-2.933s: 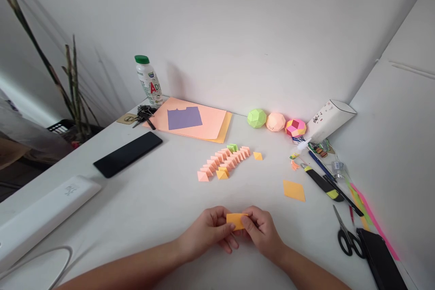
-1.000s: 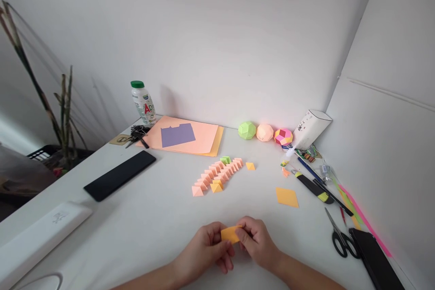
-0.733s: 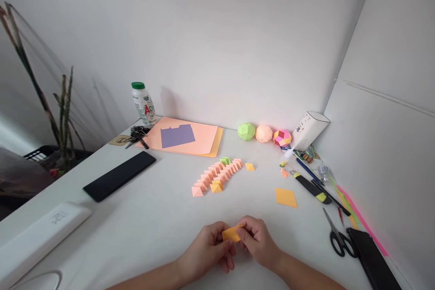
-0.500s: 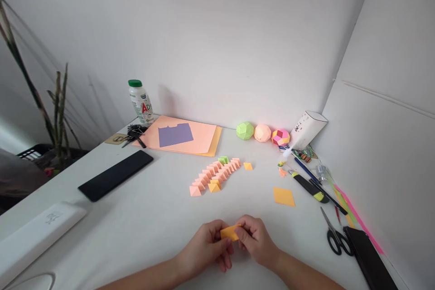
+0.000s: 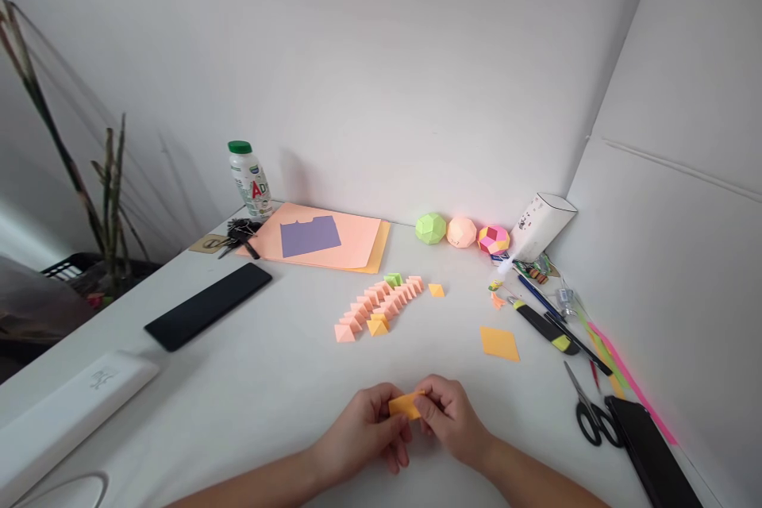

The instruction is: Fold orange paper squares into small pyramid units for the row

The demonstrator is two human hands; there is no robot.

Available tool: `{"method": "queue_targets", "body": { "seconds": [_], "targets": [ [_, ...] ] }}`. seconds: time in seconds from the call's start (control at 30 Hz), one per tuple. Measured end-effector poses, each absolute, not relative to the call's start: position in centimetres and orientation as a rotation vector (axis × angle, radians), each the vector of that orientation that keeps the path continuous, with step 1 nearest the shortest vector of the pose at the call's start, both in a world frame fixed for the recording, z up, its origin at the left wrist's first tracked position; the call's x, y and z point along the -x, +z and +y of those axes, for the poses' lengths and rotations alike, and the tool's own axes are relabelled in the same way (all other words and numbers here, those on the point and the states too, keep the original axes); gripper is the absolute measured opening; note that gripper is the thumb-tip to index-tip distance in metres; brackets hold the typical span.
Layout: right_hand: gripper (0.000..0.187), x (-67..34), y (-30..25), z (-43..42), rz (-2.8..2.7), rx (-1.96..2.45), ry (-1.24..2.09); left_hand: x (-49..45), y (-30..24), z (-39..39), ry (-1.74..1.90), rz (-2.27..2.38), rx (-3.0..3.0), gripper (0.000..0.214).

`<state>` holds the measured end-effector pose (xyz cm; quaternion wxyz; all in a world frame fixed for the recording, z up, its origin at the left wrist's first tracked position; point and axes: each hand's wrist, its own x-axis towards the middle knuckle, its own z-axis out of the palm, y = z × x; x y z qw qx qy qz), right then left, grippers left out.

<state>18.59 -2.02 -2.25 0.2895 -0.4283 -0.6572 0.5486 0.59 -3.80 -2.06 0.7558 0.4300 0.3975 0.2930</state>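
A small folded piece of orange paper (image 5: 405, 405) is pinched between both hands at the front of the table. My left hand (image 5: 366, 429) grips its left end, thumb in front. The right end is between the thumb and fingers of my right hand (image 5: 449, 417), which hide part of it. Beyond the hands stand two rows of folded peach paper units (image 5: 360, 311), with orange units (image 5: 378, 325) at the near end of one row and green ones (image 5: 394, 279) at the far end. A flat orange paper sheet (image 5: 499, 344) lies to the right, and a small orange folded piece (image 5: 436, 290) farther back.
Scissors (image 5: 590, 413), a black phone-like case (image 5: 652, 444) and a box cutter (image 5: 544, 325) lie at right. Paper balls (image 5: 461, 232) line the back wall. Peach sheets (image 5: 357, 242), a bottle (image 5: 250, 178), a black slab (image 5: 208, 305) and a white device (image 5: 77, 425) are at left.
The view has shifted slightly, so everything appears a little farther right. Both hands keep their pinch on the orange paper, with hardly any visible movement.
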Motion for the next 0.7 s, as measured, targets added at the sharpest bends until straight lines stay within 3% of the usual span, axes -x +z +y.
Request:
{"method": "queue_targets", "body": {
  "seconds": [0.7],
  "targets": [
    [0.031,-18.57,-2.38,-1.91,-1.765,1.145,1.458,-0.56,-2.1,-3.75,0.638,0.859,-0.959,0.028]
  ]
}}
